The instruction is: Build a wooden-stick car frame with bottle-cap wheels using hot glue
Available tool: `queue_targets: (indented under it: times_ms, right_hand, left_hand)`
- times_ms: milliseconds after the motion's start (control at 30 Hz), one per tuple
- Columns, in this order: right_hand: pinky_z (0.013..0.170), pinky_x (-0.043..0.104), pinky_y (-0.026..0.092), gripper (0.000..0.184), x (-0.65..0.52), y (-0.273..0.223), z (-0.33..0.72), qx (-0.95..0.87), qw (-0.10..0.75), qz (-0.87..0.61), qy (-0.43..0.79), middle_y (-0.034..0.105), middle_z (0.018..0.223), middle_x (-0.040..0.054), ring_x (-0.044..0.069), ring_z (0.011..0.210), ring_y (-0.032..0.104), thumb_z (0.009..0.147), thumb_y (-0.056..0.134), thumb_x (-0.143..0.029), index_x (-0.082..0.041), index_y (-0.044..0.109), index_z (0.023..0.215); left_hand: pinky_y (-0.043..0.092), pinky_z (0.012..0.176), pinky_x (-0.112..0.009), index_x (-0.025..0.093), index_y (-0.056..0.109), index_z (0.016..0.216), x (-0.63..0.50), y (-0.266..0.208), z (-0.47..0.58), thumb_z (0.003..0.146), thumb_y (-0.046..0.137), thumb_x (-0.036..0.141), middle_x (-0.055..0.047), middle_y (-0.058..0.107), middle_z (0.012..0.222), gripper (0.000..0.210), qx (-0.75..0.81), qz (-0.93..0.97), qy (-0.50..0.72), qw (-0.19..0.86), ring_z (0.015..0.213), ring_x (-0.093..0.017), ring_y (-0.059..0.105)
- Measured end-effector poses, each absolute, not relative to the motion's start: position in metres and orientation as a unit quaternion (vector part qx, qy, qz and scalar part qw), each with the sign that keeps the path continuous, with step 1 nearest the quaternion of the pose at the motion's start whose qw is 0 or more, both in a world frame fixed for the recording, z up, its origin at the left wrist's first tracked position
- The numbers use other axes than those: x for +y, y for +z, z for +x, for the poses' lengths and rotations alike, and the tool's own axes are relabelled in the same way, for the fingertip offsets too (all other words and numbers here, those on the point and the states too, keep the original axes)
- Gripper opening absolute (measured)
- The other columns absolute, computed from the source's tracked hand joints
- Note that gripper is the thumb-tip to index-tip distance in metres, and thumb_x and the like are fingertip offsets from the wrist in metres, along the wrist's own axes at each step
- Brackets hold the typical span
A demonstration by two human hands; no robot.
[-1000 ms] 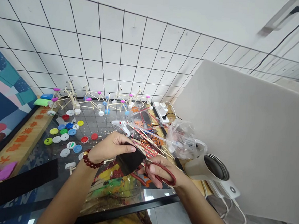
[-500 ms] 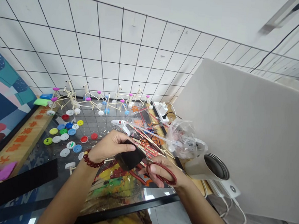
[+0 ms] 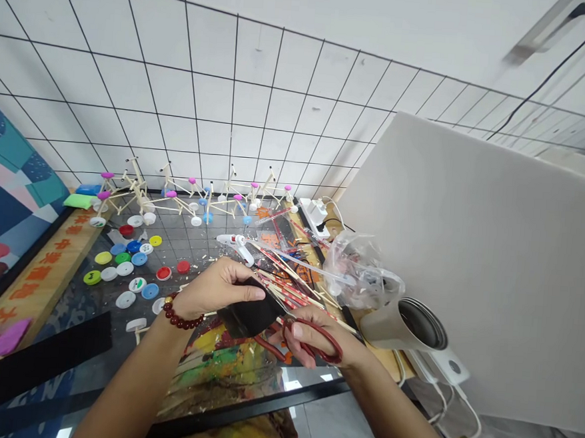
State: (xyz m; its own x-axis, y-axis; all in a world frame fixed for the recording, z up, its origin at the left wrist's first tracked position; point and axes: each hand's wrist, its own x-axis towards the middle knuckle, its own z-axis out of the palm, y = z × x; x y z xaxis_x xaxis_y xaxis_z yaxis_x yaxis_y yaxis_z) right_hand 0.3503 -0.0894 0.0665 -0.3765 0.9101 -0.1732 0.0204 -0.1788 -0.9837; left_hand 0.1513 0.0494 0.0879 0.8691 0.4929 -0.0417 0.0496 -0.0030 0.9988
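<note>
My left hand [image 3: 220, 286] pinches a piece of black sheet [image 3: 250, 315], thumb on top, above the front of the table. Scissors with red handles [image 3: 328, 345] are in my right hand [image 3: 309, 337], fingers through the loops. Their blades meet the right edge of the sheet and are mostly hidden by it. Another tool's red handle [image 3: 269, 348] shows below the sheet. A longer black strip [image 3: 36, 368] lies flat at the left. Beyond my hands are a white glue gun [image 3: 236, 245] and several thin wooden sticks [image 3: 288, 285], some in red wrappers.
Several coloured bottle caps [image 3: 139, 258] lie left of my hands. Small stick-built bicycle models [image 3: 213, 200] line the wall side. At right stand a power strip [image 3: 315, 217], a clear plastic bag [image 3: 356, 270] and a white cup-like container [image 3: 400, 323]. A pale panel [image 3: 480, 259] rises behind them.
The black sheet has tilted slightly, its lower left edge shifting left. My right hand with the scissors has moved a little left. The rest of the scene stays as it was.
</note>
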Motion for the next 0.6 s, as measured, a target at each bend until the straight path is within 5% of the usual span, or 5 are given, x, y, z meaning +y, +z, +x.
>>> queue_targets:
  times_ms: [600]
  right_hand:
    - [0.059, 0.027, 0.046, 0.058, -0.091, 0.0601, 0.3479, -0.536, 0.363, -0.418, 0.637, 0.046, 0.04, -0.0043, 0.008, 0.041, 0.042, 0.088, 0.052, -0.063, -0.018, 0.052, 0.051]
  left_hand:
    - [0.054, 0.072, -0.026, 0.016, 0.079, 0.091, 0.0485, 0.0803, 0.1541, 0.078, 0.073, 0.038, -0.008, 0.078, 0.086, 0.027, 0.152, 0.73, 0.138, 0.652, 0.083, -0.021, 0.07]
